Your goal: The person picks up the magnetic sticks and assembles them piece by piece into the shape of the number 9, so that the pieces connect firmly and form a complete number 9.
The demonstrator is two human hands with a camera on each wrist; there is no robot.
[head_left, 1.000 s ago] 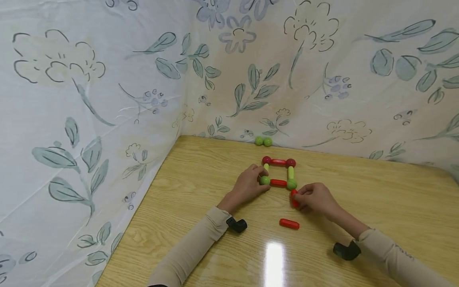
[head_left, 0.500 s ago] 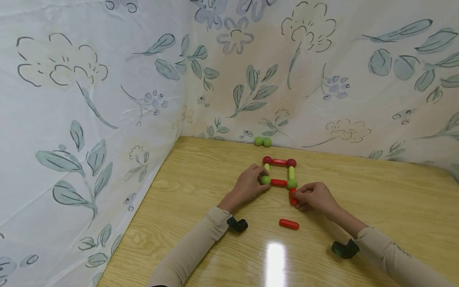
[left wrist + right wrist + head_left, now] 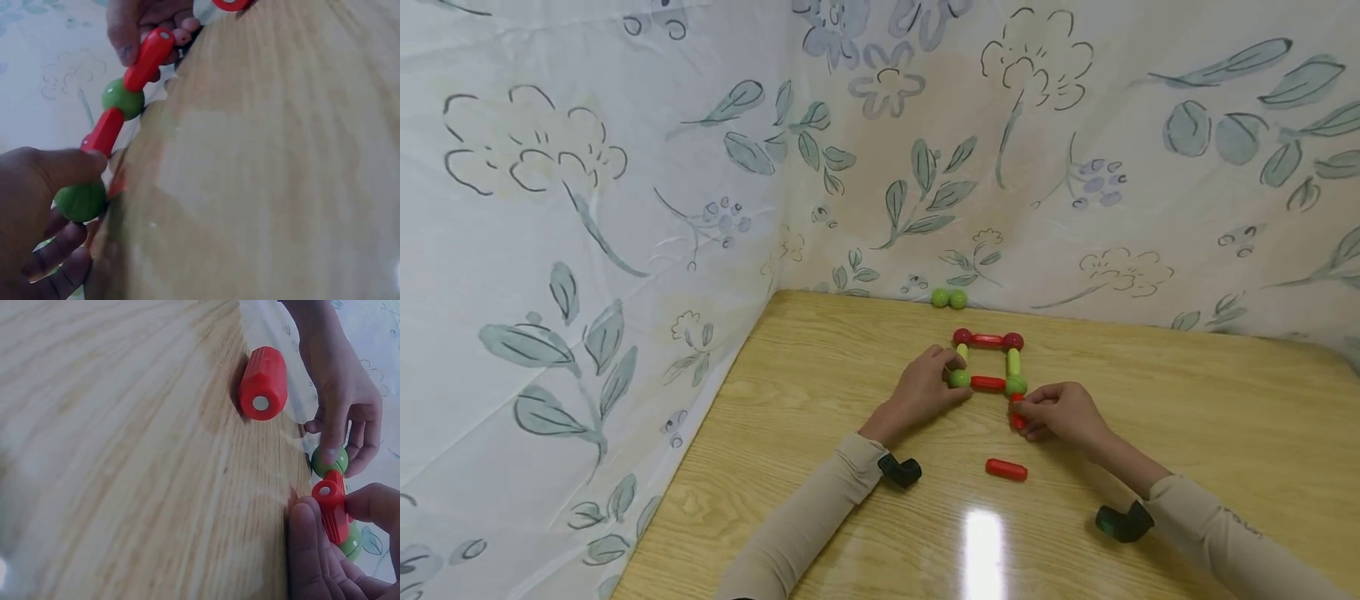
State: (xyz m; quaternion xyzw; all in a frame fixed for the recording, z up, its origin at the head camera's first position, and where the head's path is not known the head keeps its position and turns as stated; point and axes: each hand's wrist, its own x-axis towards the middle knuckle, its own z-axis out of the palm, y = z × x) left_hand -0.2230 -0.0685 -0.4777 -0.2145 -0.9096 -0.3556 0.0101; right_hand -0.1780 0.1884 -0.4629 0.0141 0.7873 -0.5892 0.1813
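Magnetic rods and balls form a square on the wooden table. Its far corners are dark red balls [image 3: 1012, 342], joined by a red rod [image 3: 987, 341]; yellow-green rods [image 3: 1014, 363] make the sides. The left hand [image 3: 925, 390] holds the near-left green ball [image 3: 81, 203] between thumb and fingers. Pinched in the right hand [image 3: 1066, 417] is a red magnetic rod [image 3: 334, 515], whose far end meets the near-right green ball [image 3: 1016, 385]. Between the two green balls lies another red rod [image 3: 988, 383]. The right hand's fingertips partly cover the held rod in the head view.
A loose red rod [image 3: 1006, 470] lies on the table [image 3: 820, 400] nearer the person. Two green balls [image 3: 949, 298] sit side by side at the back, against the floral cloth [image 3: 880, 208]. Dark wrist cameras [image 3: 1124, 522] are strapped over both sleeves.
The right hand has brought its red rod against the near-right green ball, straightening it toward the ball. The left hand has kept its hold. The head view has shifted slightly.
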